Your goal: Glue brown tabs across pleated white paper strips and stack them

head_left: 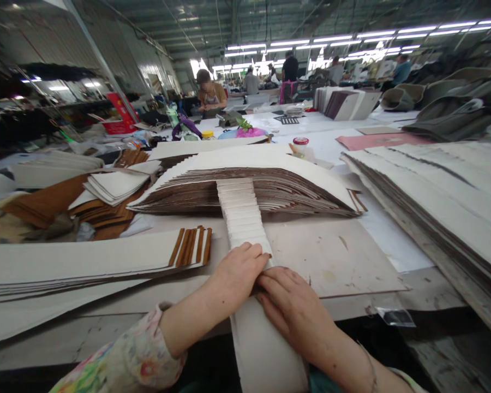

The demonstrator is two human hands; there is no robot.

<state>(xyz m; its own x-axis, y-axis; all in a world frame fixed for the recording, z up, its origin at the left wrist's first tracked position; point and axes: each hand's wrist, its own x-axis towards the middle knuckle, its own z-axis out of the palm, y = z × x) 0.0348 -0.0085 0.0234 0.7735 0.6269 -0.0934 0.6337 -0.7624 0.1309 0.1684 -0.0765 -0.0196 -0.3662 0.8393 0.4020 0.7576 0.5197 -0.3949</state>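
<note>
A row of overlapping white strips [245,218], fanned like steps, runs from the curved stack of white panels [253,157] toward my body. My left hand [239,275] lies over the near end of this row, its fingers bent together around the edge. Just below and to the right, my right hand [297,305] grips the same strips, fingertips tucked against the left hand. What the fingertips touch underneath is hidden. Between my forearms a long smooth white piece [262,349] extends past the table edge. A small brown tip shows beside the left fingers.
White panels with brown tabs [190,246] lie at left, near brown and white pieces [110,188]. Another tall panel stack [445,180] borders the right. A flat board [331,256] lies under the work. Farther back are a red-lidded jar [300,143] and several people.
</note>
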